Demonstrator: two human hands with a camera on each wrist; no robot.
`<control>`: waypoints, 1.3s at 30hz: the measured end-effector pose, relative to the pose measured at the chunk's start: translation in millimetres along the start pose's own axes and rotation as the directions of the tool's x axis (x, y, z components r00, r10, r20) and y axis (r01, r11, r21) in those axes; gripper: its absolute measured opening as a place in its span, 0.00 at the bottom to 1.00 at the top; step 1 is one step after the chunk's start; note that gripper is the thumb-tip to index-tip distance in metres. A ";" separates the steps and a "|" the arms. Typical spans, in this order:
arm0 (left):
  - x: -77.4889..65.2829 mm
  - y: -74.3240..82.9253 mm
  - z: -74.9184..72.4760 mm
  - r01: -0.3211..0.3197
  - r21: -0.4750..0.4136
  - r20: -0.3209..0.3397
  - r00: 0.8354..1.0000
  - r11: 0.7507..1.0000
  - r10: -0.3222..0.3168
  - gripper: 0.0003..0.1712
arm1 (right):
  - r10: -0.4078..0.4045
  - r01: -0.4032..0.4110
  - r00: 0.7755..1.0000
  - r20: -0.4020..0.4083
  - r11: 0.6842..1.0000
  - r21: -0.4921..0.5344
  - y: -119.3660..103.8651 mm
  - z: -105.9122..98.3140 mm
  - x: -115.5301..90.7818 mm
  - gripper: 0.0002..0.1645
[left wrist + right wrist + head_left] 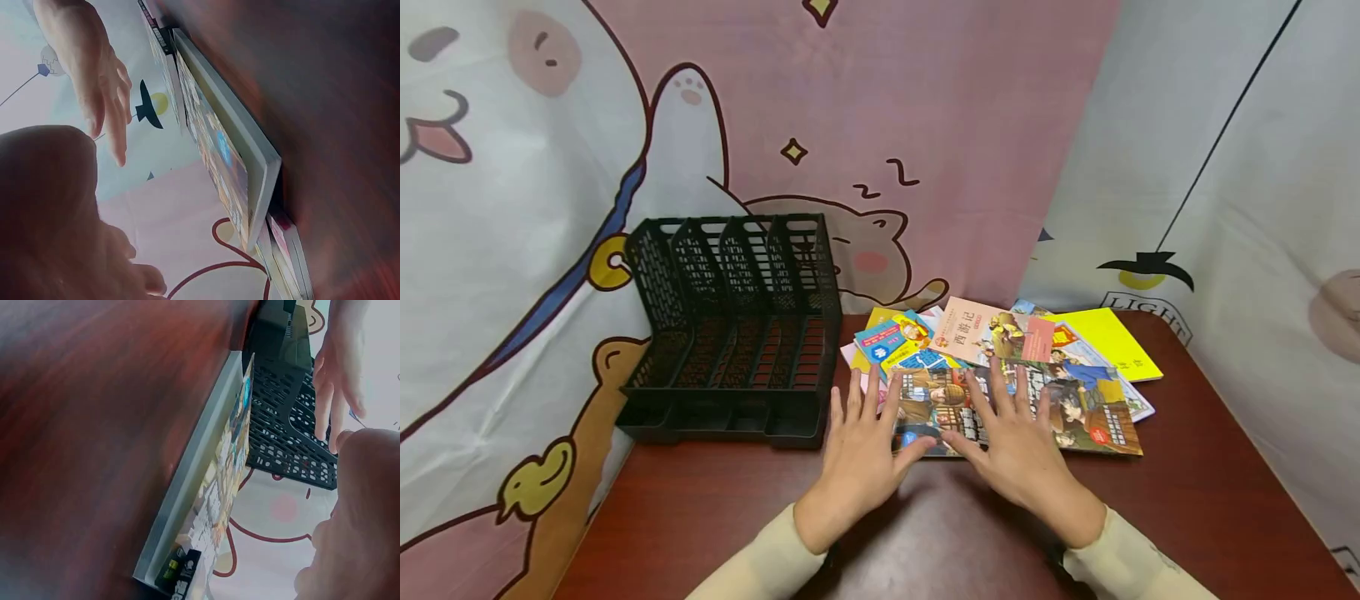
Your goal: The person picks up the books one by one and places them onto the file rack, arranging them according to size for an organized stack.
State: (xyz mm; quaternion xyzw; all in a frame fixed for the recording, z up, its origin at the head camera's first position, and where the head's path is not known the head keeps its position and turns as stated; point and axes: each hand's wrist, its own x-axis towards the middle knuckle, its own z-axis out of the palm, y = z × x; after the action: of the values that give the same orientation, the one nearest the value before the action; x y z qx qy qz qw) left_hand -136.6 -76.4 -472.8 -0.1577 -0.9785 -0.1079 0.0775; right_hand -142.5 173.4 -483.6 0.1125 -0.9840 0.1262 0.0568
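Observation:
My left hand [861, 454] and right hand [1026, 454] are held over the near edge of a pile of books, fingers spread and thumbs almost meeting. In the left wrist view a gap shows between my left hand [56, 212] and the thick book [215, 156] below. In the right wrist view my right hand [362, 519] is likewise apart from the illustrated cover [219, 481]. Two illustrated books lie in front, a left one [942, 393] and a right one [1093, 417]. Behind them are a pink book [973, 329], a blue-and-yellow book [895, 337] and a bright yellow book [1108, 337].
A black plastic book rack [722, 408] with several upright dividers stands left of the books on the dark red wooden table [1210, 492]. A cloth with cartoon animals [910, 125] hangs behind the table, pale cloth [1262, 208] at the right.

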 end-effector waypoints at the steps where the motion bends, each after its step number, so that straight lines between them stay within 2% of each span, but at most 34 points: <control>1: 2.2 1.2 0.4 -0.017 0.010 -0.020 1.000 1.000 0.017 0.59 | 0.000 0.000 1.000 -0.002 1.000 0.007 1.7 -2.0 0.0 0.58; 4: 10.2 6.3 0.8 -0.084 0.031 -0.126 0.988 0.996 0.088 0.51 | -0.004 0.008 0.997 -0.073 0.998 0.054 7.6 -12.6 1.2 0.55; 7: 18.9 14.1 1.3 -0.156 0.049 -0.249 0.955 0.986 0.164 0.31 | -0.002 0.025 0.979 -0.204 0.993 0.113 15.4 -26.5 4.4 0.43; 9: 24.2 21.8 2.0 -0.191 0.031 -0.285 0.939 0.981 0.192 0.23 | 0.000 0.042 0.958 -0.288 0.989 0.139 22.9 -34.7 7.3 0.33; 11: 28.9 30.9 3.9 -0.216 0.003 -0.288 0.935 0.976 0.208 0.21 | 0.017 0.034 0.946 -0.323 0.988 0.154 32.0 -42.0 9.4 0.24; 15: 38.1 54.4 7.4 -0.247 -0.066 -0.239 0.945 0.967 0.225 0.21 | 0.078 -0.032 0.951 -0.300 0.987 0.156 57.5 -52.7 11.1 0.20; 18: 45.8 71.5 9.2 -0.249 -0.105 -0.167 0.959 0.963 0.230 0.23 | 0.151 -0.123 0.968 -0.201 0.982 0.142 80.6 -59.5 9.6 0.25; 20: 51.9 80.8 11.1 -0.239 -0.120 -0.123 0.967 0.964 0.225 0.24 | 0.197 -0.181 0.972 -0.130 0.976 0.125 96.0 -63.2 7.8 0.28; 23: 62.9 91.8 12.1 -0.215 -0.151 -0.082 0.975 0.965 0.204 0.25 | 0.265 -0.257 0.961 -0.076 0.961 0.102 117.2 -68.2 5.2 0.32; 27: 78.5 101.4 13.1 -0.175 -0.154 -0.050 0.984 0.972 0.169 0.26 | 0.307 -0.301 0.946 -0.102 0.951 0.072 142.6 -72.1 2.0 0.31; 31: 90.3 106.5 18.4 -0.146 -0.111 -0.002 0.989 0.983 0.146 0.27 | 0.348 -0.346 0.933 -0.088 0.937 0.035 163.9 -72.2 -2.8 0.30; 34: 95.5 108.8 23.7 -0.124 -0.091 0.037 0.991 0.988 0.128 0.30 | 0.388 -0.387 0.920 -0.054 0.922 0.025 174.9 -69.8 -7.7 0.31; 39: 100.5 109.6 32.5 -0.059 -0.115 0.108 0.992 0.992 0.071 0.37 | 0.428 -0.428 0.904 0.000 0.904 0.016 183.5 -62.1 -14.0 0.33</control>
State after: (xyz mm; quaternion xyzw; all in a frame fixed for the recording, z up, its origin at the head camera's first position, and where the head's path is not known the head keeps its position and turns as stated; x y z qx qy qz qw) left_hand -199.1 62.2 -465.1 -0.1993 -0.9681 -0.1508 0.0171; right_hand -167.0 365.6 -469.0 -0.1058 -0.9836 0.1432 0.0286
